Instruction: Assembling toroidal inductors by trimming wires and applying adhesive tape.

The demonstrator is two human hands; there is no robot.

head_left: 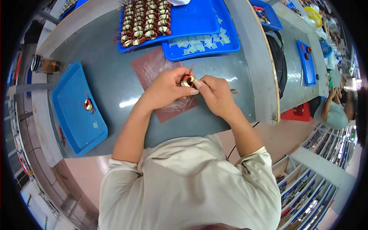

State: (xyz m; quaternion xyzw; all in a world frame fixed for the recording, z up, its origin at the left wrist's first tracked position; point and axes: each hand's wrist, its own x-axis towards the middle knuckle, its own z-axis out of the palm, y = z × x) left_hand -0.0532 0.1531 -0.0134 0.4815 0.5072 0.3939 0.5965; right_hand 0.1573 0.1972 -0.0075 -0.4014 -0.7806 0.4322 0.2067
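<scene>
Between my hands is a copper-wound ring coil (pixel 186 80) with pale pieces on it and wire ends sticking up. My left hand (pixel 168 86) grips the coil from its left side, thumb below and fingers curled behind. From the right, my right hand (pixel 217 94) pinches a pale piece at the coil's edge with thumb and finger. Under the hands lies a reddish-brown mat (pixel 168 115) scratched with white lines. A short tool end (pixel 235 91) pokes out beside my right hand; the rest of it is hidden.
A blue tray (pixel 78 126) at the left holds one coil (pixel 89 104) and a small pale square. Rows of similar coils (pixel 145 21) fill a blue tray (pixel 188 23) at the back, above another tray (pixel 174 55) of pale squares. A jar (pixel 50 66) stands far left. A raised partition (pixel 264 76) borders the right side, with another person (pixel 334 111) beyond it.
</scene>
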